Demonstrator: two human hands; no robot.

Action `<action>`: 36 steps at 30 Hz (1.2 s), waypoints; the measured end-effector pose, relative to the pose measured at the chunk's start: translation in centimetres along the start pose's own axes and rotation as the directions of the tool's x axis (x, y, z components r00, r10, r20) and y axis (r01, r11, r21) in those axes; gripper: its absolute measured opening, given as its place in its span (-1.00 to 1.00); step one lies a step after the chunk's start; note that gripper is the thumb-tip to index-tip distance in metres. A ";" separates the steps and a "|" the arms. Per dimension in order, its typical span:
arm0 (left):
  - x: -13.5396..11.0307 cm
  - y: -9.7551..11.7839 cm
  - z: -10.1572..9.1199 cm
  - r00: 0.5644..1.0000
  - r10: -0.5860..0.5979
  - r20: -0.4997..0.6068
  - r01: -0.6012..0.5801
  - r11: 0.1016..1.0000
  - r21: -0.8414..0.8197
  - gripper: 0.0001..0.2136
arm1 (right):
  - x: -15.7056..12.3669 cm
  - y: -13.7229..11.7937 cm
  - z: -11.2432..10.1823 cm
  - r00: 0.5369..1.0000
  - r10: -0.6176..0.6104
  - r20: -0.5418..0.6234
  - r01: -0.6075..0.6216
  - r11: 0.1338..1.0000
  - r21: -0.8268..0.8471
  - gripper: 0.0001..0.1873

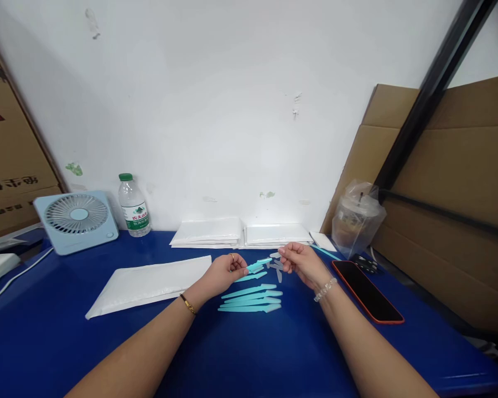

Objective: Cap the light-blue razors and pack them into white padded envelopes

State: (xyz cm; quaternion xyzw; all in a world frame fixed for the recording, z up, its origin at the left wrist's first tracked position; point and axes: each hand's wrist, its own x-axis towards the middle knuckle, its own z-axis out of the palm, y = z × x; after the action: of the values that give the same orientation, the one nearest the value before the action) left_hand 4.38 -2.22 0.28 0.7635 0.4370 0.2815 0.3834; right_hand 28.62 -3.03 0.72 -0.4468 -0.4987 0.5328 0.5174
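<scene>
Item: teal razor [258, 265], pinched at its handle by the left hand [224, 272], its tip toward the right hand [301, 261], which apparently pinched a clear cap [275, 255]; spare razors [251, 298] lay just below both hands; best held level, cap squarely aligned.

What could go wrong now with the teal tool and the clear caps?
1. The left hand holds a teal tool by one end, and the right hand seems to pinch a cap near its tip. A slip might nick a finger if that tip is sharp.
2. The loose caps on the table are small and clear, so a wrist could sweep them away unseen.
</scene>
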 end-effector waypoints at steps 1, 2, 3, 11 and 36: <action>0.0 0.0 0.0 1.000 0.001 0.001 -0.001 1.000 -0.001 -0.72 | 0.0 0.1 0.1 1.000 0.001 0.005 -0.001 1.000 -0.006 -0.65; 0.0 0.0 0.0 1.000 0.004 0.002 -0.004 1.000 -0.001 -0.71 | 0.1 0.3 0.1 1.000 0.001 0.013 -0.001 1.000 -0.012 -0.65; 0.0 0.0 0.1 1.000 0.008 0.001 -0.008 1.000 0.000 -0.71 | 0.1 0.5 0.3 1.000 0.002 0.026 -0.002 1.000 -0.020 -0.65; 0.0 -0.7 0.6 0.992 -0.014 0.126 0.012 1.000 0.015 -0.71 | 0.1 1.2 1.0 0.981 0.010 0.193 0.038 0.970 -0.241 -0.65; -0.3 0.8 0.3 0.985 0.138 0.104 -0.167 0.607 0.777 -0.79 | 0.3 1.3 -1.8 0.947 -0.048 0.318 0.287 0.569 -0.770 -0.88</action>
State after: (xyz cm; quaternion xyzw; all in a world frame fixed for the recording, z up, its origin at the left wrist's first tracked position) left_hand 4.86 -2.84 0.75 0.8929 0.4426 0.0820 -0.0051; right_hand 30.21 -2.61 -0.75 -0.5083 -0.7898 0.2497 0.2355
